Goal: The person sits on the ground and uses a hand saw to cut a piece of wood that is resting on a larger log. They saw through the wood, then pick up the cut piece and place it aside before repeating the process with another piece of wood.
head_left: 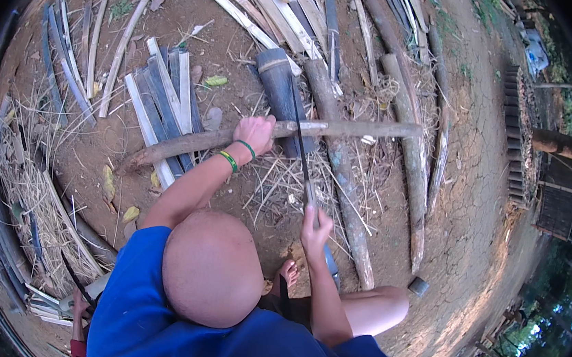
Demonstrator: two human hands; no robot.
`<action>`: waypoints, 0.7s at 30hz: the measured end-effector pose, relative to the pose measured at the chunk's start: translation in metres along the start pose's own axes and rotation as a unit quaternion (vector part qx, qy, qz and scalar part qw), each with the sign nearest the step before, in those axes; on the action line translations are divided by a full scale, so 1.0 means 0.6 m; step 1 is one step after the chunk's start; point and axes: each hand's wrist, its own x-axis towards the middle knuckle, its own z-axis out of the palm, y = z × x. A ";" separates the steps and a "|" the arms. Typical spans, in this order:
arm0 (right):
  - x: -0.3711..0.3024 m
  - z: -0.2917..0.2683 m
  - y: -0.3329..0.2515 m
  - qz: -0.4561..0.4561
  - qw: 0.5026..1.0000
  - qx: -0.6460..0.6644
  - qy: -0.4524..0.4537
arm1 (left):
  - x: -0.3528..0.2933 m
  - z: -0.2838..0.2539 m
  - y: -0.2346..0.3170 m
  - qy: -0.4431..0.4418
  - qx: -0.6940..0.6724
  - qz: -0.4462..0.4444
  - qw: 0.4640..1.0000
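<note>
Step in hand: judging by the layout, a splitting cut is being set up. The long blade [300, 138] lies lengthwise over the dark bamboo section [276, 81], and the wooden stick [353, 128] is held across the blade's back like a mallet.
Left hand: the left hand [254, 133] is curled tight around the stick near its middle, with green bands at the wrist. The stick runs from the near left to the far right.
Right hand: the right hand [314, 228] is closed around the blade's handle, nearer the body and right of the left hand. The thumb's position cannot be made out.
Bamboo section: it lies on the ground [479, 169] beyond both hands, tilted, with its far end up and left. It is just past the left hand and well ahead of the right. The blade joins it to the right hand.
Contact: the stick crosses over the blade, but whether they touch cannot be told.
Next move calls for: probably keeping the blade steady on the bamboo's line while the stick meets only the blade's back, clear of the right hand's fingers.
Around: split bamboo slats [163, 98] lie to the left. A log [341, 177] lies under the blade's right side. Dry grass [36, 202] lies at the near left. A bare foot [287, 271] is near the right wrist.
</note>
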 end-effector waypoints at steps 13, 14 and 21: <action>0.103 0.095 -0.042 -0.032 0.999 0.039 0.017 | 0.050 -0.022 -0.036 0.035 -0.038 -0.062 0.997; 0.118 0.082 -0.072 0.006 0.999 0.051 -0.015 | 0.050 -0.029 -0.050 0.042 -0.040 -0.062 0.996; 0.096 0.058 0.043 -0.067 0.996 0.045 -0.041 | 0.099 -0.030 -0.093 -0.306 -0.285 -0.081 0.905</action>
